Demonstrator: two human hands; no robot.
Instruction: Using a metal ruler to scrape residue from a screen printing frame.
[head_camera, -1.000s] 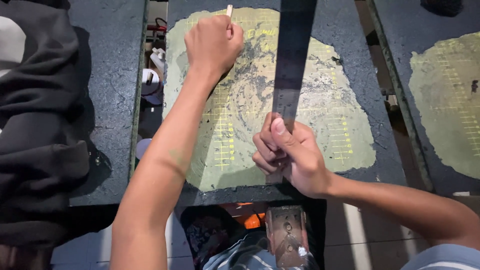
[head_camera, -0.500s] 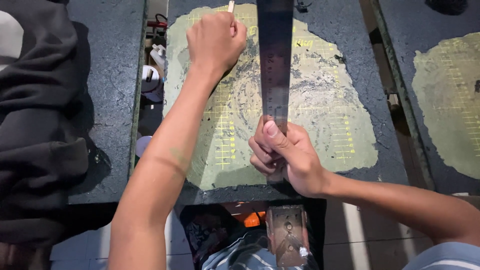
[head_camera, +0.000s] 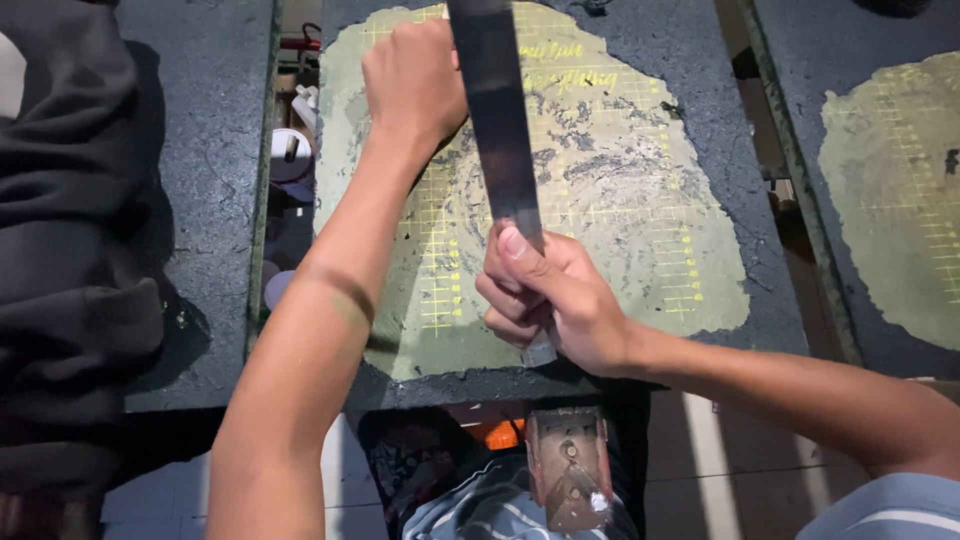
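Note:
My right hand (head_camera: 545, 300) grips the near end of a long steel ruler (head_camera: 495, 120) that runs away from me over a worn green cutting mat (head_camera: 640, 200) with a yellow grid. The ruler leans to the left at its far end. My left hand (head_camera: 412, 80) is a fist at the mat's far left, closed around a thin light-coloured stick that is now almost hidden by the fist and the ruler. The mat lies on a dark, rough-surfaced table (head_camera: 745, 130).
A second dark table (head_camera: 200, 150) at the left carries black folded cloth (head_camera: 65, 230). In the gap between the tables sit white cups and small items (head_camera: 288, 150). Another green grid mat (head_camera: 900, 180) lies at the right. A metal bracket (head_camera: 568, 470) hangs below the table's front edge.
The ruler's far end has swung left across the mat, from right of centre to next to my left fist. My right hand shifted slightly left with it. The left fist stayed put.

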